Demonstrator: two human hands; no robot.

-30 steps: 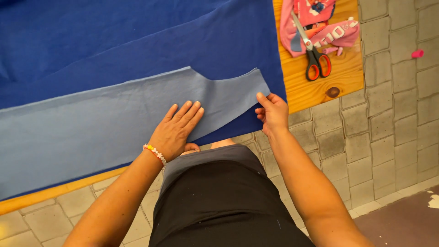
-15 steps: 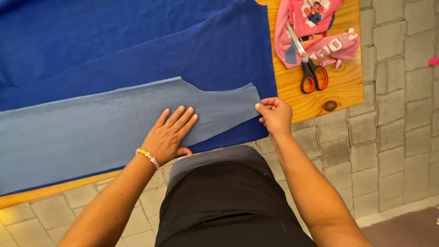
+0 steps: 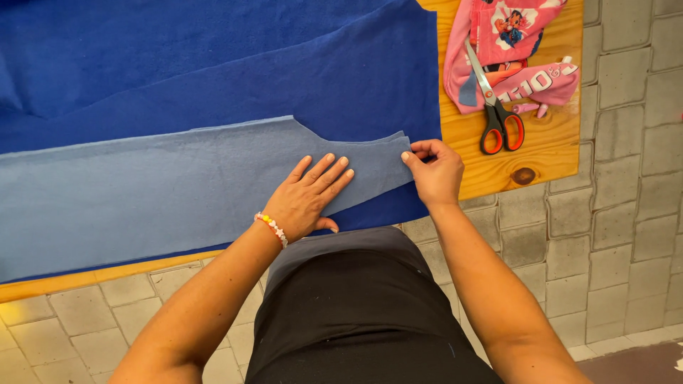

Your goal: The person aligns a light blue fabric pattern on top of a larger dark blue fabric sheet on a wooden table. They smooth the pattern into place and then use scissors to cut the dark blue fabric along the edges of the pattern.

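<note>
My left hand (image 3: 307,198) lies flat, fingers spread, pressing down on the light blue cut piece of fabric (image 3: 178,188), while my right hand (image 3: 435,171) pinches that piece's right end between thumb and fingertips. The cut piece runs along the near edge of the wooden table (image 3: 548,146), from the far left to a narrowing tip just short of the bare wood on the right. It rests on a larger dark blue cloth (image 3: 213,64) that covers most of the table's top. A beaded bracelet (image 3: 272,227) sits on my left wrist. Further right, near the table's right edge, red-handled scissors (image 3: 494,114) lie on the wood, their blades reaching over a bundle of pink printed fabric (image 3: 509,43) at the far right corner.
</note>
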